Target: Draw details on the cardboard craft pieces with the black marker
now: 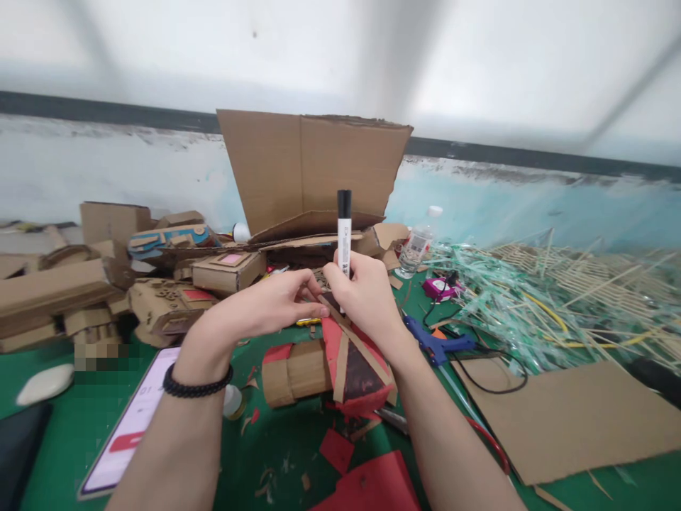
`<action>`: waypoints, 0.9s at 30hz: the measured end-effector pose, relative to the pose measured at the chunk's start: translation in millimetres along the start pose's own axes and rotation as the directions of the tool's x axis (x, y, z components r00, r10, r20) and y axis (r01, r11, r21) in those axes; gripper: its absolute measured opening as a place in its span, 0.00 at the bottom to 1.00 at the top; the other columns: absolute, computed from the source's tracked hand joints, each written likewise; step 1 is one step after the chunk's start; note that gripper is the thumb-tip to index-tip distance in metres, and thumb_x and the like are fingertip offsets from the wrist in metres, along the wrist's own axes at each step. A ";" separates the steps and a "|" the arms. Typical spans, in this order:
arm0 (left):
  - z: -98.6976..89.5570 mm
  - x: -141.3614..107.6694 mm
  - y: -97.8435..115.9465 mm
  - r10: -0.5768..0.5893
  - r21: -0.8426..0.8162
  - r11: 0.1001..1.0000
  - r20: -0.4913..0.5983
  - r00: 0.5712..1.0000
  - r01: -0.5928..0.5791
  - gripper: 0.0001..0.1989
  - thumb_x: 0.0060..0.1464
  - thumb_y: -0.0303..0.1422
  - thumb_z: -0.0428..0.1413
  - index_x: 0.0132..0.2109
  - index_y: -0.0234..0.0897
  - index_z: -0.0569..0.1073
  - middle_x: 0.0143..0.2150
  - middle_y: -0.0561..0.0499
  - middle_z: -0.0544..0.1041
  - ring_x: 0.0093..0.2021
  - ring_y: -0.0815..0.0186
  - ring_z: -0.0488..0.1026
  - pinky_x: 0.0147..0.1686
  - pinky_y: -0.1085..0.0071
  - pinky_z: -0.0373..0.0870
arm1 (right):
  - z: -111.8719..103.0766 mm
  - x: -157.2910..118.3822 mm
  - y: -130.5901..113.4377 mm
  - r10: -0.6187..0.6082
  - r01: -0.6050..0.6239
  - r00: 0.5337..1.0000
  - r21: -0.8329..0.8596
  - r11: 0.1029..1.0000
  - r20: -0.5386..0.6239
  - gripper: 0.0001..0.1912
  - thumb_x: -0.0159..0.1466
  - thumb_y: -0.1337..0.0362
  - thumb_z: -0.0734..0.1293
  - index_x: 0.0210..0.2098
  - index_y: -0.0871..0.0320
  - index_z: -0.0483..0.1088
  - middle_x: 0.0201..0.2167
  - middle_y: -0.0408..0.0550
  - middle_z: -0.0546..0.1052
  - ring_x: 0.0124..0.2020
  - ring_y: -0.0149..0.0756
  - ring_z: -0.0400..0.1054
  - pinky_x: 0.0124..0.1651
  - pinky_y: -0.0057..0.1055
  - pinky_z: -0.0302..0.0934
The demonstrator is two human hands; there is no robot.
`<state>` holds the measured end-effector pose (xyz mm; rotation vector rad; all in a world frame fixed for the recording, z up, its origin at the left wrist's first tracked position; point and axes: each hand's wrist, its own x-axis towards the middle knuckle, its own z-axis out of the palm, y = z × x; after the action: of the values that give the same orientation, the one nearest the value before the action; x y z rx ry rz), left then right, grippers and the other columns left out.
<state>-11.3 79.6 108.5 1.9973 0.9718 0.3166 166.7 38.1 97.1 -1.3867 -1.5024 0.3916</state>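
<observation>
A black-capped white marker (344, 238) stands upright in my right hand (371, 294), its lower end down at a cardboard model. That model (306, 372) has a brown cylinder at its left and a wedge part covered in red paper with a dark panel and cardboard strips. My left hand (266, 305), with a black beaded bracelet on the wrist, pinches the model's upper edge between thumb and fingers. The marker's tip is hidden behind my right hand. Red paper pieces (367, 486) lie in front of the model.
A large cardboard sheet (271, 170) stands at the back. Cardboard constructions (164, 305) and a phone (135, 419) are at the left. A water bottle (418, 245), a blue glue gun (439, 344), thin sticks with green plastic wrap (494, 291) and a flat cardboard piece (574, 419) are at the right.
</observation>
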 end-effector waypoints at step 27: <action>0.7 -2.3 -1.7 0.074 0.097 0.993 -0.025 0.997 -0.071 0.18 0.59 0.50 0.61 0.42 0.40 0.71 0.39 0.48 0.81 0.39 0.56 0.78 0.35 0.65 0.70 | 0.6 -0.3 1.4 0.024 -0.024 0.999 0.010 1.000 0.036 0.18 0.68 0.51 0.68 0.26 0.53 0.68 0.21 0.42 0.77 0.26 0.37 0.71 0.34 0.31 0.57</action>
<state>-13.4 78.1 107.1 2.1245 0.9496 0.3452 166.9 38.4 95.6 -1.3971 -1.5118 0.4403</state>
